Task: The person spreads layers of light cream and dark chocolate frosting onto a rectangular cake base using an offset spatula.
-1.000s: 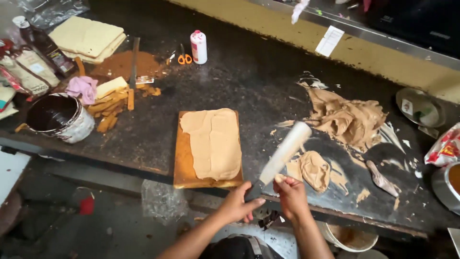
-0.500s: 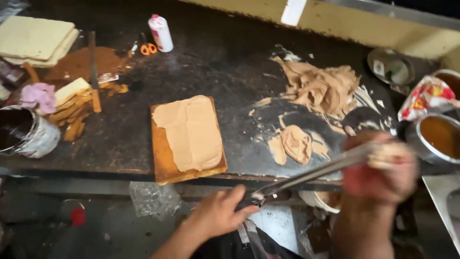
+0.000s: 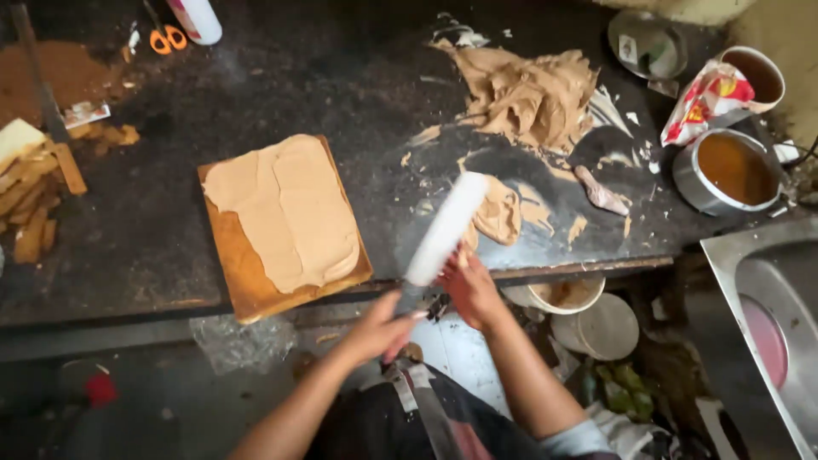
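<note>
Half a second before, the right hand had been raised off to the right with the long blade tilted low; now both hands met at the table's near edge and the blade stood up over the tabletop.

At the far left lay a heap of orange-brown cut strips [image 3: 30, 217], too jumbled to count. One pair of orange-handled scissors [image 3: 168, 37] and one white bottle [image 3: 198, 19] sat at the top edge. One wooden board [image 3: 247, 277] lay on the dark table [image 3: 324, 94], touching the front edge, under one slab of tan paste [image 3: 294, 209].

The left hand [image 3: 379, 328] reached up from below, its fingers curled around the tool's handle. The right hand [image 3: 470, 288], just beside it, pressed its fingers flat against the base of the single wide white blade [image 3: 447, 228], which slanted up and to the right. Behind the blade were two lumps of tan paste, a small one [image 3: 501, 213] and a large one [image 3: 528, 94]. Further right stood one steel pot [image 3: 724, 170] of brown liquid, one cup [image 3: 754, 77] and one red-and-white wrapper [image 3: 707, 98].
</note>
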